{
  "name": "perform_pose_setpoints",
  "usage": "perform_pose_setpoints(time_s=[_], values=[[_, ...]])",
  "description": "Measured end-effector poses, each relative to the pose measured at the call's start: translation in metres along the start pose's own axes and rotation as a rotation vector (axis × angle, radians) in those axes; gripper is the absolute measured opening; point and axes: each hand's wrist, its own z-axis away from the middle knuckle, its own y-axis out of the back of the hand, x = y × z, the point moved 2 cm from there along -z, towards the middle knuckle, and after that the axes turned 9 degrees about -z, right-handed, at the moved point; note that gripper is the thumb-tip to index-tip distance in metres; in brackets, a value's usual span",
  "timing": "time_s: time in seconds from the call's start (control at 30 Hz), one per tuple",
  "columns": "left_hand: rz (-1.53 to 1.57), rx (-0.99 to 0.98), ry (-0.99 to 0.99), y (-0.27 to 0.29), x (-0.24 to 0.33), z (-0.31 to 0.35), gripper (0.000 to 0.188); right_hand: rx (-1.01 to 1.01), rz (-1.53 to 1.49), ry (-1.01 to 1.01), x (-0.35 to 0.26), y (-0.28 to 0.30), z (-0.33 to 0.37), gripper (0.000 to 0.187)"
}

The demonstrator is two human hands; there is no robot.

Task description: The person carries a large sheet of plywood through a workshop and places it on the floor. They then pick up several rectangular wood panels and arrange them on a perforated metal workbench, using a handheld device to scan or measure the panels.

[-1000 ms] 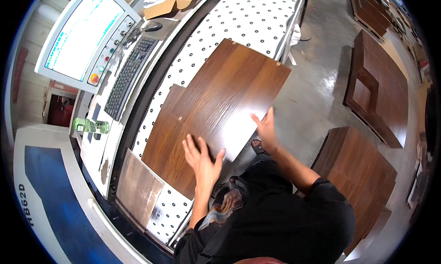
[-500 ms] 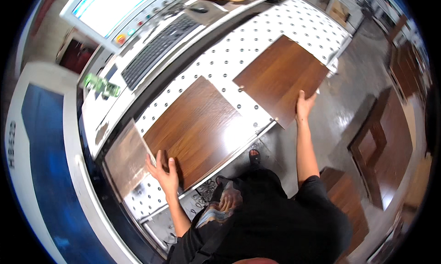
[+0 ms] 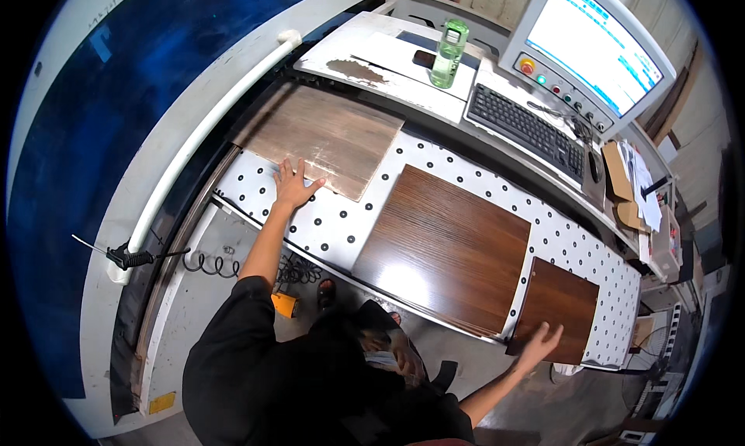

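My left hand [image 3: 295, 188] lies with its fingers spread on the near edge of a worn, paler brown wood-grain board [image 3: 322, 131], which reaches in under the machine at the left. To the right, my right hand [image 3: 537, 347] is over the near part of a small dark brown board [image 3: 560, 302], its fingers apart and a little blurred; whether it touches the surface I cannot tell. Between the hands is a stack of larger dark brown glossy boards [image 3: 446, 244]. All of these boards rest on a white table [image 3: 330, 221] dotted with dark round studs.
Behind the table stand a green bottle [image 3: 449, 54], a black keyboard [image 3: 528, 131] and a monitor [image 3: 594, 38] with buttons below it. A blue and grey machine housing [image 3: 147, 97] with a white rail [image 3: 206, 151] borders the left. A coiled black hose [image 3: 213, 266] hangs near the front edge.
The view has swung toward the left. My right hand no longer grips the small board's edge and is now over it. My left hand has moved onto the paler board.
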Motion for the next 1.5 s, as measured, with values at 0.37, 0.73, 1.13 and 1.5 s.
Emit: perform_pose_setpoints(time_s=[0.37, 0.73, 1.13, 1.5], values=[[0.028, -0.025, -0.054, 0.011, -0.087, -0.063, 0.115, -0.28, 0.271, 0.103, -0.071, -0.084, 0.072, 0.057], [-0.008, 0.131, -0.159, 0.028, -0.129, -0.087, 0.099, -0.272, 0.603, 0.333, -0.087, -0.105, 0.092, 0.05], [0.139, -0.042, -0.183, 0.07, -0.137, -0.101, 0.078, -0.411, 0.259, 0.515, -0.216, -0.272, 0.186, 0.06], [0.386, 0.511, 0.011, 0.054, -0.13, -0.019, 0.087, -1.024, -0.029, 0.601, -0.287, -0.355, 0.319, 0.066]])
